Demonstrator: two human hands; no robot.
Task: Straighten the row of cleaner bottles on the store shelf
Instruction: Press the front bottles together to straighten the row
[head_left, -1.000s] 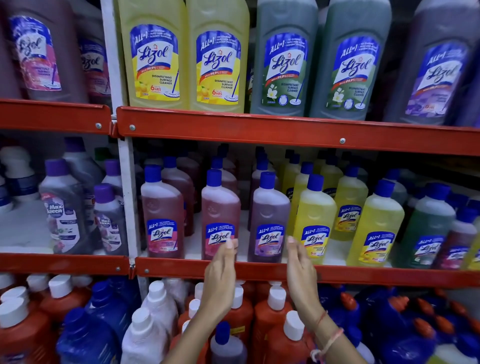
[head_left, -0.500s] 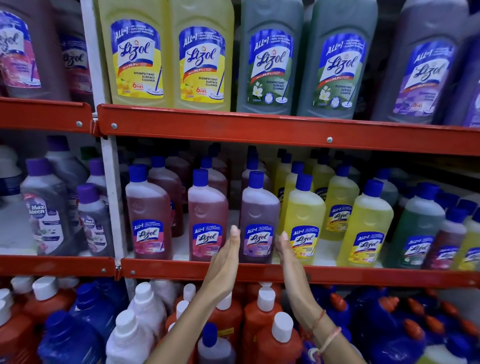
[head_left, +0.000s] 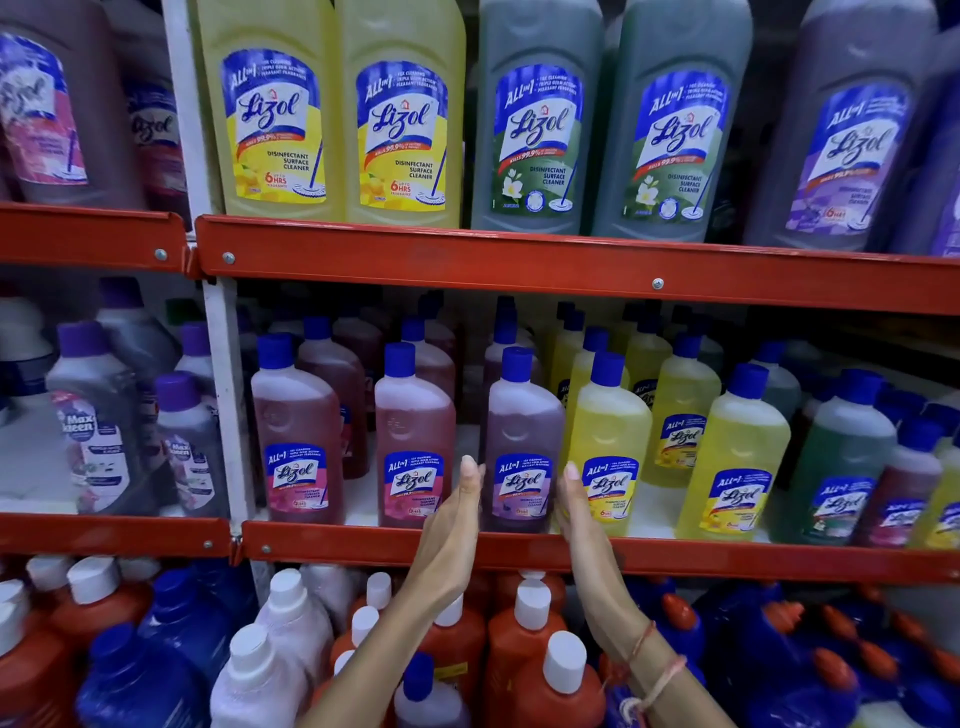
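A row of small Lizol cleaner bottles with blue caps stands on the middle shelf (head_left: 519, 556). From left come two pink bottles (head_left: 298, 431) (head_left: 413, 431), a purple bottle (head_left: 522, 436), then yellow bottles (head_left: 608, 441) (head_left: 732, 457). My left hand (head_left: 454, 525) and my right hand (head_left: 576, 512) are raised flat, palms facing each other, on either side of the purple bottle's lower part. Whether the fingertips touch the bottle I cannot tell. Neither hand holds anything.
Large Lizol bottles (head_left: 405, 114) fill the top shelf. Grey Max Kleen bottles (head_left: 98, 415) stand in the left bay past the white upright (head_left: 223, 395). Orange, blue and white bottles (head_left: 524, 639) crowd the bottom shelf under my arms. Green and dark bottles (head_left: 841, 457) continue at right.
Both hands moved up and closer together, from the shelf's front rail to the sides of the purple bottle. The view shifted nearer the shelf.
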